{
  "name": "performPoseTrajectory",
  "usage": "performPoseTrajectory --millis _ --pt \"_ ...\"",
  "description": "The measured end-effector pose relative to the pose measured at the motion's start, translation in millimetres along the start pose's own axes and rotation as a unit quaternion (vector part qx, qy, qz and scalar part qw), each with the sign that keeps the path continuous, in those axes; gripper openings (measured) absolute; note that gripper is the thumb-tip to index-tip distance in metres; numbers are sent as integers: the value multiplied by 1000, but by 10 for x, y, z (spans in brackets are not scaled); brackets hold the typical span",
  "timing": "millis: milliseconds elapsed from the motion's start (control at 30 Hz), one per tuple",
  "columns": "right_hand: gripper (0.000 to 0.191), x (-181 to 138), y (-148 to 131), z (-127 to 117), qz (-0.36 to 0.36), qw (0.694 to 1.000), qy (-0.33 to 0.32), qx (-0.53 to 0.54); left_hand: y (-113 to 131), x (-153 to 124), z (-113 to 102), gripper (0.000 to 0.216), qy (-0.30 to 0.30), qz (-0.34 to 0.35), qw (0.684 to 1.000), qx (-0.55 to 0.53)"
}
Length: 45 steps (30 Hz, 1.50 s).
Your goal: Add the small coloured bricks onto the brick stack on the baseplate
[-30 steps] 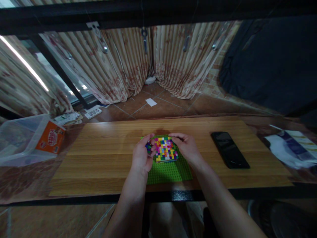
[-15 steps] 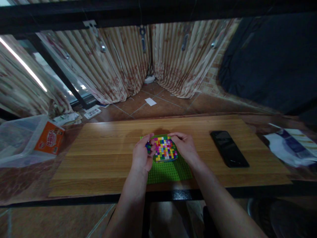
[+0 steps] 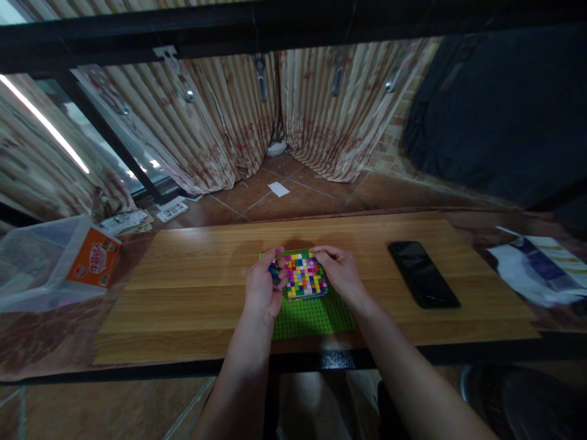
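Left hand (image 3: 262, 287) curled against left edge of multicoloured square brick block (image 3: 305, 276), fingers pinching it. Right hand (image 3: 343, 273) grips block's right edge. Block between hands, atop flat green studded baseplate (image 3: 316, 316). Black phone (image 3: 422, 274) lies well right of right hand.

I have a little block of toy bricks (image 3: 305, 276) between my two hands. Its top is a patchwork of tiny squares in pink, yellow, white, blue, green and red. It is flat and square, and a few layers thick. It sits on the far part of a bright green bumpy plate (image 3: 314, 315). The green plate lies flat on the wood, close to my edge, and the near half of it is bare. My left hand (image 3: 262, 286) touches the block's left side, where some dark blue bricks show. My right hand (image 3: 343, 273) curls over its right side and far corner.
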State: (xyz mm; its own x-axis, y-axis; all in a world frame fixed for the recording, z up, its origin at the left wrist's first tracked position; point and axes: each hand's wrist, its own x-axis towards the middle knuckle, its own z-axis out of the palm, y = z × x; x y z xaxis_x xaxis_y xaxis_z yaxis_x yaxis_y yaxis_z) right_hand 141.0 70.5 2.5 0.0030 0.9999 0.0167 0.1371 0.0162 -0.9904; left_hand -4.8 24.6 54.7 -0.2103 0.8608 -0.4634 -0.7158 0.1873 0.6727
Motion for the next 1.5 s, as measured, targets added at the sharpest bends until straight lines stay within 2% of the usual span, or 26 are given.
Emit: performPoseTrajectory --millis 133,333,433,567,733,833,1000,1100,1200,1267,1333,1500 --pt "26 -19 1 -56 -38 999 -16 -28 13 -7 -7 13 -17 -4 1000 -24" --pt "21 -140 -218 -74 -194 973 57 -113 42 -29 -5 24 -38 -19 998 -50" --pt "17 -260 -388 0 -256 960 -4 -116 45 -42 -1 28 -47 -19 998 -48" --pt "22 -403 -512 122 -299 937 -101 -152 16 -42 6 30 -28 -15 999 -44" --pt "30 -470 -517 216 -343 905 -128 -218 -39 -35 23 30 -37 -1 998 -47" --pt "26 -474 -506 248 -339 909 -114 -213 -50 -42 40 30 -37 4 998 -48" --pt "16 -461 -508 286 -276 951 -79 -116 -41 -50 47 28 -24 0 999 -38" --pt "9 -428 -499 296 -210 976 -55 -12 -37 -57 29 27 -22 -2 1000 -23" --pt "9 -369 -470 280 -111 989 -9 96 -37 -71 10 30 -67 -2 998 2" --pt "14 -327 -449 247 -65 989 8 130 -40 -83 6 32 -99 15 995 22" --pt "16 -297 -437 202 -57 991 8 119 -45 -96 10 32 -115 37 992 47" --pt "16 -284 -459 102 -118 992 -20 30 -63 -126 36 30 -125 66 981 129"
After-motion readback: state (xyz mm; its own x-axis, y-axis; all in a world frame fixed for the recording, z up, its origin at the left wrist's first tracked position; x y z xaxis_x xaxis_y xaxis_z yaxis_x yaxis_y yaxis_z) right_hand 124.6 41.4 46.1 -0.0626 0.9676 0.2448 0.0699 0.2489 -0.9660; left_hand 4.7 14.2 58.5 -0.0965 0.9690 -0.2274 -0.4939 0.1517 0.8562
